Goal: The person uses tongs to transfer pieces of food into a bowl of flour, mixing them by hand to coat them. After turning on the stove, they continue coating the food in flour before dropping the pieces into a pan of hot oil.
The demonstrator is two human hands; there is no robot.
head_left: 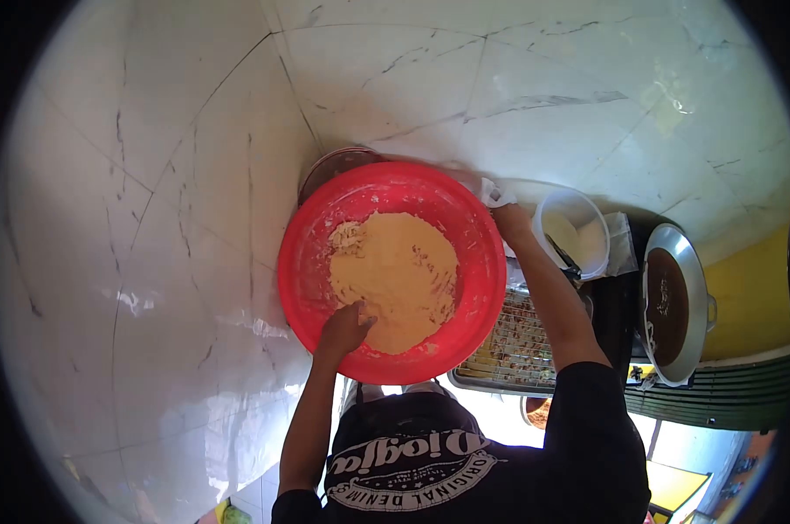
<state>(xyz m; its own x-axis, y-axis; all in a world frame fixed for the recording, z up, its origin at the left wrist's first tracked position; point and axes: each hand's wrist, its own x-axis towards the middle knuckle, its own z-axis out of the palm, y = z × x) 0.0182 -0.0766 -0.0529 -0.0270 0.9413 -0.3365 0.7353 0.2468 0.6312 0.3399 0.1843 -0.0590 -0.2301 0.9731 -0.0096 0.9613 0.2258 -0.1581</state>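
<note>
A big red plastic basin (295,262) holds a bed of pale yellow flour-like powder (399,279), with a lumpier whitish patch (349,237) at its upper left. My left hand (346,330) reaches over the near-left rim, its bent fingers down at the powder. Their tips are partly hidden, and I cannot make out what they grip. Beyond the basin's right rim, my right hand (507,214) is closed on a crumpled white cloth or plastic piece (494,193). Most of its fingers are hidden.
Right of the basin stand a translucent tub (597,240) with pale contents and a metal pan (696,297) of brown liquid. A tray with a wire rack (517,341) lies under my right forearm. Marbled tile walls (194,175) close in at left and behind.
</note>
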